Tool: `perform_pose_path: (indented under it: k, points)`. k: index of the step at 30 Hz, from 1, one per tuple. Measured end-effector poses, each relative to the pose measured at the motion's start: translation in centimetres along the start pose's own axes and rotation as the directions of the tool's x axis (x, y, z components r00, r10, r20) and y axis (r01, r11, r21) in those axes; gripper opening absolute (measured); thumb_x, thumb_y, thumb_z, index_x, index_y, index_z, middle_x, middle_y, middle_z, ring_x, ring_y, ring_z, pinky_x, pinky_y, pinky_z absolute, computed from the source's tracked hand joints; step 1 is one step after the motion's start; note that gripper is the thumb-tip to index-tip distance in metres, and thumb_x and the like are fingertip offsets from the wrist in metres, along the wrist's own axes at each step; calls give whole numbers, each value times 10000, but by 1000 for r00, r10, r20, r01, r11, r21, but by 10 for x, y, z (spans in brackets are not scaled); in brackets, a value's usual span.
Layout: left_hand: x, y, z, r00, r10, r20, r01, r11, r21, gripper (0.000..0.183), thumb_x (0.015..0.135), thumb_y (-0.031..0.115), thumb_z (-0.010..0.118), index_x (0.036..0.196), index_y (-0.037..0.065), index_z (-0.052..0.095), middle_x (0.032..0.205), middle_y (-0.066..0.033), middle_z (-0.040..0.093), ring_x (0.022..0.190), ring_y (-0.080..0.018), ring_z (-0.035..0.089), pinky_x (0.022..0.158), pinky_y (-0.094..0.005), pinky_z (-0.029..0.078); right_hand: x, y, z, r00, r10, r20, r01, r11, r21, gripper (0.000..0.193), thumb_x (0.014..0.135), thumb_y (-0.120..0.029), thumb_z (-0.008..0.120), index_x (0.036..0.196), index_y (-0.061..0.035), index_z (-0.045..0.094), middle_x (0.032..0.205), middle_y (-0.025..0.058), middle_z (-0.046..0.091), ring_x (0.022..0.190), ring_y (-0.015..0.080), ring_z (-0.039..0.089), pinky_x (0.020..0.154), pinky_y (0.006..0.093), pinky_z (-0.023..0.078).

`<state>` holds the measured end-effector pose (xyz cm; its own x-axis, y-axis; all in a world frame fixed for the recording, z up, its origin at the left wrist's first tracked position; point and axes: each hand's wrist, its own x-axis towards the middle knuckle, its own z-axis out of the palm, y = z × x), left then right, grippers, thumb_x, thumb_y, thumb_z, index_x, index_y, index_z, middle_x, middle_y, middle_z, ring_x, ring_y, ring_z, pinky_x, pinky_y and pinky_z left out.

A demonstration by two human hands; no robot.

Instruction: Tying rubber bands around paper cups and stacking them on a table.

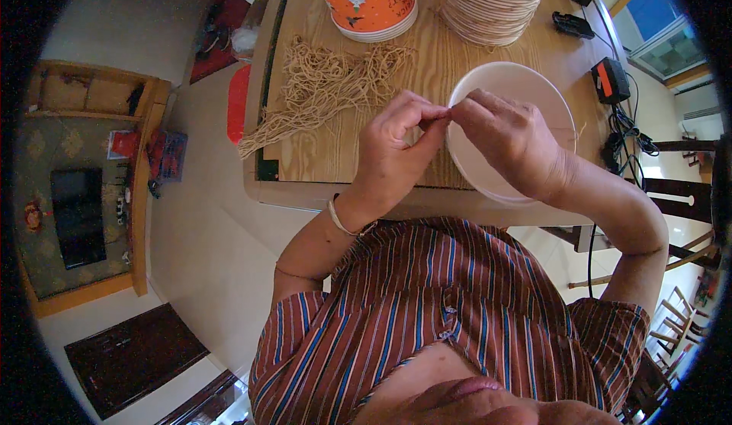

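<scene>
My left hand (398, 149) and my right hand (512, 141) meet fingertip to fingertip at the left rim of a white round tub (550, 93). Both are closed in a pinch. Whatever sits between the fingertips is too small to make out. My right hand and wrist reach across the tub's opening and hide part of its inside. A thin strand shows at the tub's right side. Left of my hands lies a loose heap of tan cord (335, 78), its strands trailing to the table's left edge.
An orange and green printed paper tub stack (374, 9) stands at the back of the wooden table (305, 154). Beside it rises a tall stack of nested tubs (499, 6). Black adapters (610, 80) and tangled cables (629, 135) lie along the right edge. A red stool (238, 105) is at the left.
</scene>
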<state>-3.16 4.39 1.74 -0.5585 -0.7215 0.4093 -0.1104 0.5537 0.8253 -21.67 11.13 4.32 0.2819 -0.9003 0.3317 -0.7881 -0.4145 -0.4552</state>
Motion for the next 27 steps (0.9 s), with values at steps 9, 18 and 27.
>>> perform_pose_path:
  k: [9, 18, 27]
  points:
    - [2, -4, -3, 998, 9, 65, -9, 1000, 9, 148, 808, -41, 673, 945, 15, 686, 886, -62, 641, 840, -159, 627, 772, -270, 495, 2, 0, 2, 997, 78, 29, -79, 996, 35, 252, 805, -123, 637, 1046, -57, 603, 781, 99, 614, 697, 274, 656, 555, 370, 521]
    - [4, -3, -2, 998, -39, 56, 40, 999, -19, 143, 789, -16, 690, 918, 25, 646, 862, -86, 636, 793, -220, 651, 699, -306, 512, 21, 3, -15, 756, 431, 492, -648, 392, 653, 58, 850, -86, 625, 873, -33, 622, 654, -5, 550, 544, 48, 519, 453, 199, 430]
    - [12, -4, -11, 986, 95, 135, -100, 994, 32, 106, 796, -3, 694, 881, 25, 636, 823, -71, 603, 748, -204, 627, 664, -304, 496, 20, 9, -14, 745, 397, 536, -657, 297, 692, 86, 836, -108, 636, 873, -31, 625, 653, -1, 543, 534, 56, 515, 450, 193, 426]
